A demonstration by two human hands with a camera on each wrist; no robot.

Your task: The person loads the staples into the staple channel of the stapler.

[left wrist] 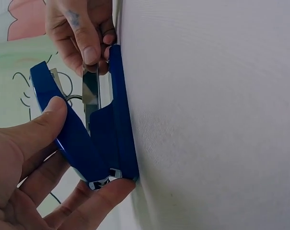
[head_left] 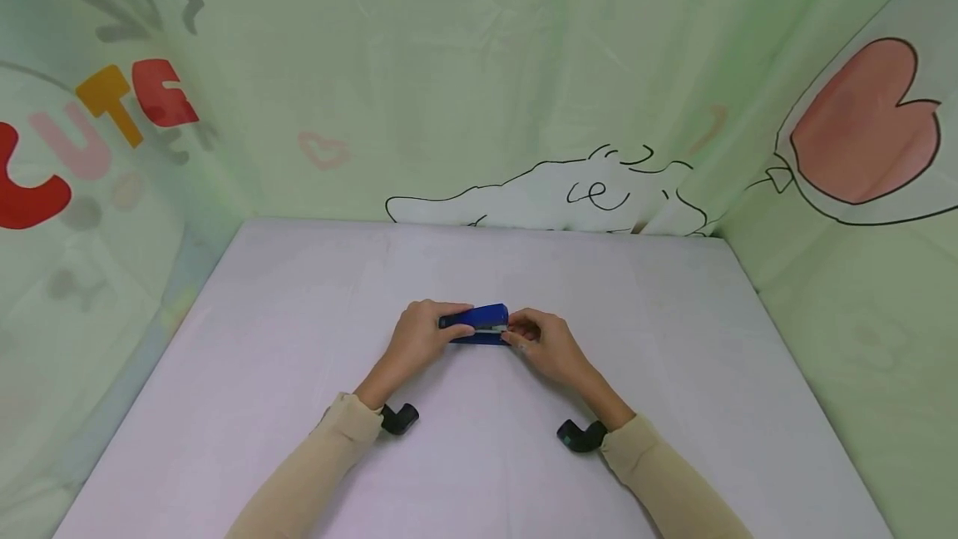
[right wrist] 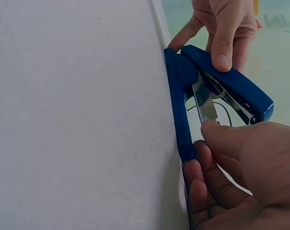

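Observation:
A blue stapler (head_left: pixel 490 316) stands on the white table with its top cover (left wrist: pixel 70 127) swung up from the base (left wrist: pixel 118 115). My left hand (head_left: pixel 422 333) grips it at the hinge end, thumb on the cover and other fingers behind and beneath. At the front end, my right hand (head_left: pixel 550 346) pinches the tip of the metal staple magazine (right wrist: pixel 204 101) between thumb and fingers. Its lower fingers lie at the front of the base. A thin curved metal piece (left wrist: pixel 74 97) spans the gap between cover and magazine. The inside of the magazine is hidden.
The white tabletop (head_left: pixel 479 456) spreads around both hands. Light green printed curtains (head_left: pixel 419 65) hang behind it and along both sides. Dark wrist cameras, one (head_left: pixel 400 419) on the left and another (head_left: pixel 581 436) on the right, stick out inward from the sleeves.

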